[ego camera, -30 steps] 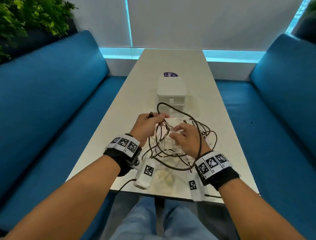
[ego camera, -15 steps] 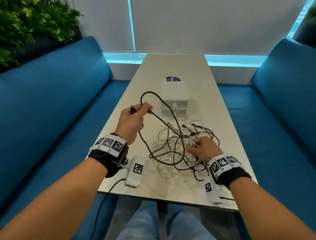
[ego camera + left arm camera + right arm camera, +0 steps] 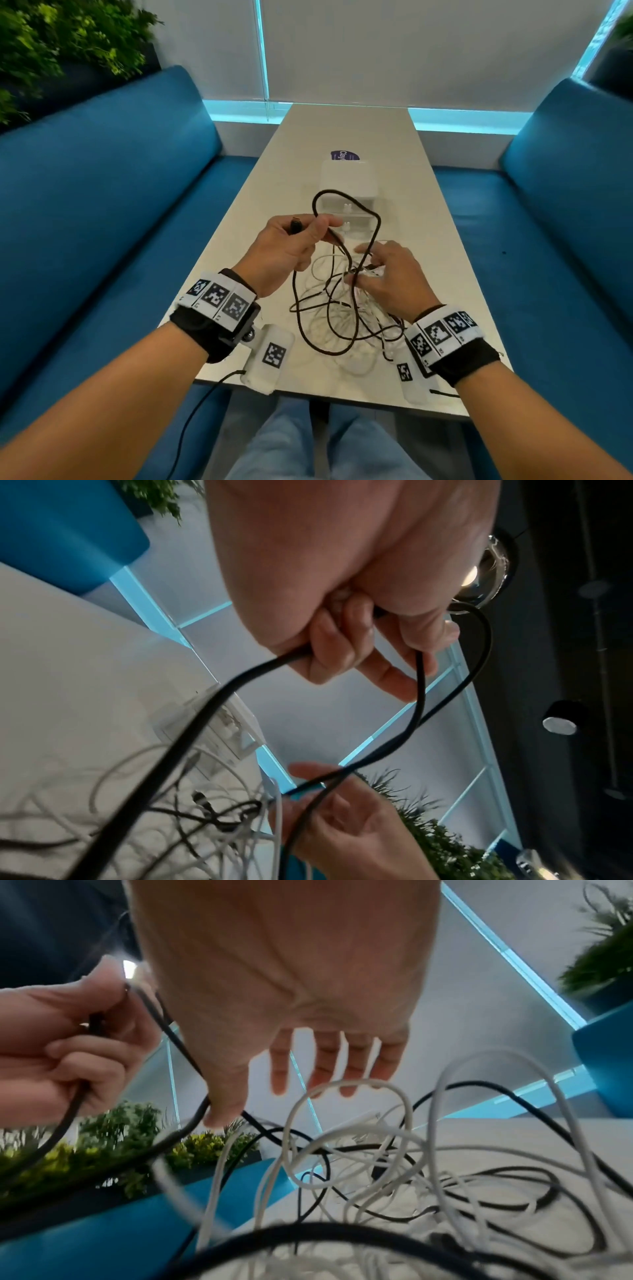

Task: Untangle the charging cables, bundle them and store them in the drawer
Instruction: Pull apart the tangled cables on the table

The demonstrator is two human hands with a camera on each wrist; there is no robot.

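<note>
Left hand [image 3: 284,246] is clamped on the black cable [image 3: 346,202] by its plug end; right hand [image 3: 390,274], fingers loose, hovers over the tangle [image 3: 342,318] on the bench [image 3: 342,130]. Cables look light and floppy, so grab by the plugs.

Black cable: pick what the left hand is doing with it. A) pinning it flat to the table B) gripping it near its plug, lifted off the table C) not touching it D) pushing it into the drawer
B: the left hand grips the black cable just behind its plug, raised above the table.
</note>
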